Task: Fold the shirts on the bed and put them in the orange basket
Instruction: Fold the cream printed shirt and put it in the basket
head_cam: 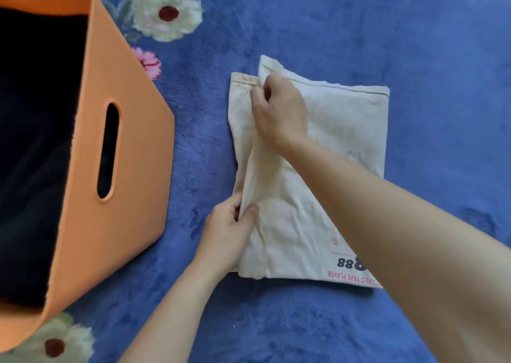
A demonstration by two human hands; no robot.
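Cream rumpled shirt (345,130), folded rectangular on plush bedspread (359,30), pinched by left hand (229,232) and right hand (279,110)

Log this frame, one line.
step: folding | left hand: pinches shirt edge, near end | right hand: pinches it, far end | shirt: on bed | basket: left of shirt
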